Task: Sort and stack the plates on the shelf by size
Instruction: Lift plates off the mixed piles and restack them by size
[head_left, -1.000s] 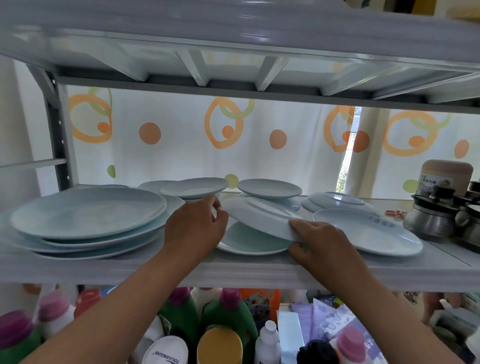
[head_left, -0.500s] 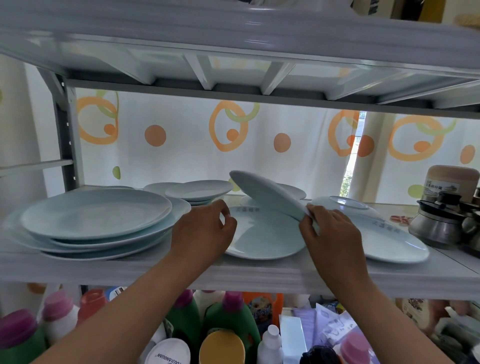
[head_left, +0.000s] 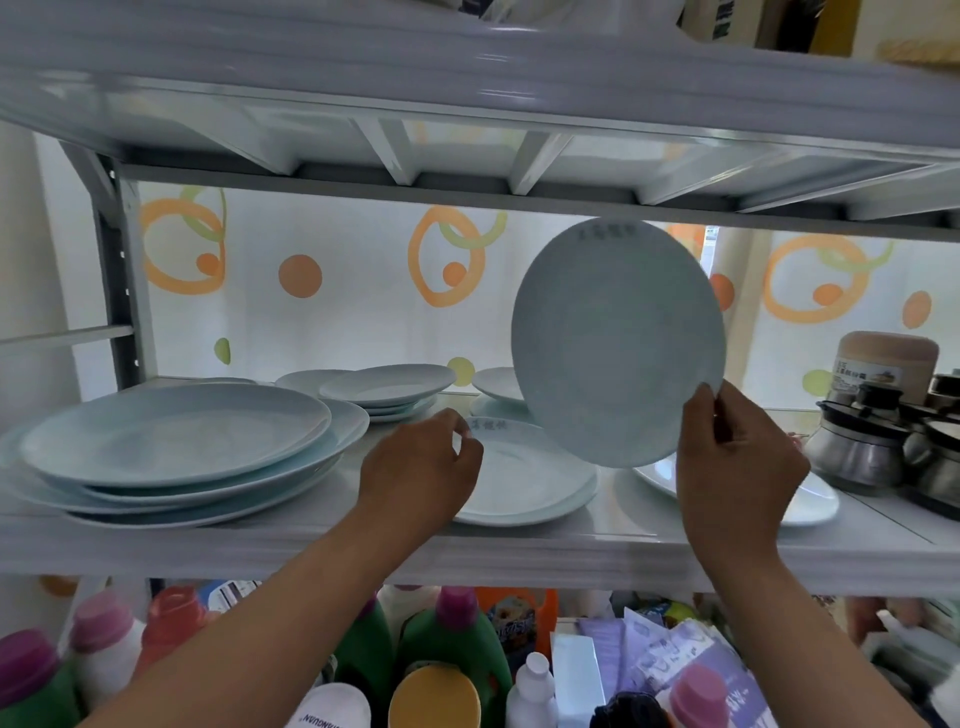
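Standing near-upright: pale blue round ceramic plate (head_left: 618, 343); right hand (head_left: 737, 467) is pinching its lower rim; left hand (head_left: 421, 467) is gripping flat pale ceramic plate (head_left: 524, 483) just beneath.

Held plate (head_left: 618, 343): pale blue, round, lifted clear of the shelf (head_left: 519, 545), nearly upright, underside toward the camera; right hand (head_left: 737, 467) pinches its lower right rim.
Middle plates (head_left: 524, 483): two, pale, stacked flat at the shelf's front; left hand (head_left: 423, 462) curls at their left rim.
Large stack (head_left: 176, 441): big pale blue plates piled flat, far left.
Small stack (head_left: 387, 384): smaller plates, just behind the large stack.
Right plate (head_left: 810, 499): white, flat, partly hidden.
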